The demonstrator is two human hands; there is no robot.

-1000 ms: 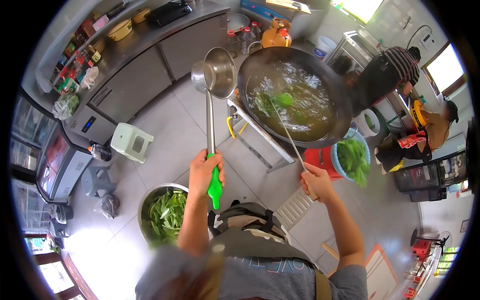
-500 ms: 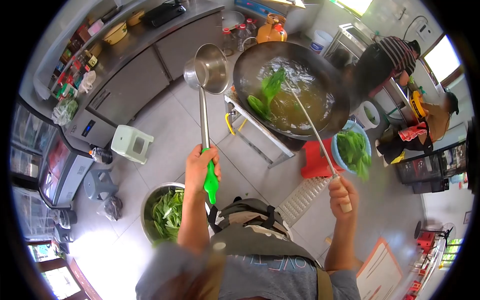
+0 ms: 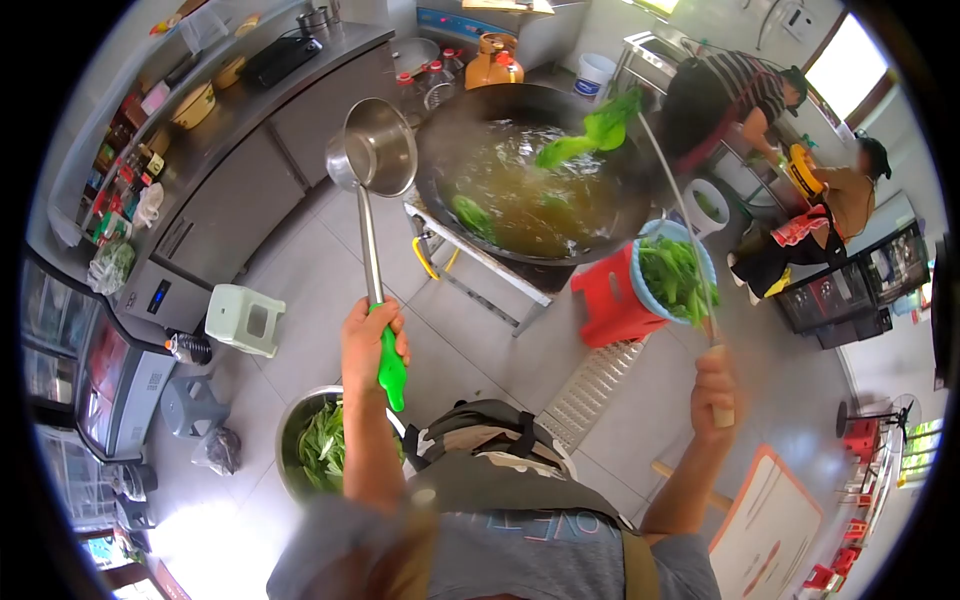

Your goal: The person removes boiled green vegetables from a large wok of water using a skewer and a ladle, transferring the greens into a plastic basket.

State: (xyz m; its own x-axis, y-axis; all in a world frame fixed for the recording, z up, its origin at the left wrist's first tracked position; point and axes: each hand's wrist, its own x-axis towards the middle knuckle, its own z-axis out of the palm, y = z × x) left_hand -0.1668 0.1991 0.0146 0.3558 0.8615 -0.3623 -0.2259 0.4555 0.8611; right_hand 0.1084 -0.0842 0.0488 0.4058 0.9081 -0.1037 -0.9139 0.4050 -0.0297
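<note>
My left hand [image 3: 372, 350] is closed round the green handle of a metal ladle [image 3: 378, 160], whose bowl is up beside the wok's left edge. A long thin metal tool [image 3: 672, 180] with a light handle is gripped in my right hand [image 3: 714, 395]. At the tool's far tip hang green leaves [image 3: 605, 125], above the right part of the wok [image 3: 432, 185]. Steaming yellowish liquid fills the wok, and another green piece [image 3: 473, 217] floats at its left side. What fixes the leaves to the tip is too small to tell.
A blue basket [image 3: 708, 258] of greens sits on a red stool [image 3: 603, 295]. A metal bowl of greens [image 3: 322, 440] is at the lower left. A gas cylinder [image 3: 494, 65] stands behind the wok. Two people [image 3: 722, 95] are at the upper right, near a white bucket [image 3: 698, 210].
My right hand has moved right and the tool has swung upright. The leaves at its tip have risen from the wok's left to its upper right. The view has shifted slightly.
</note>
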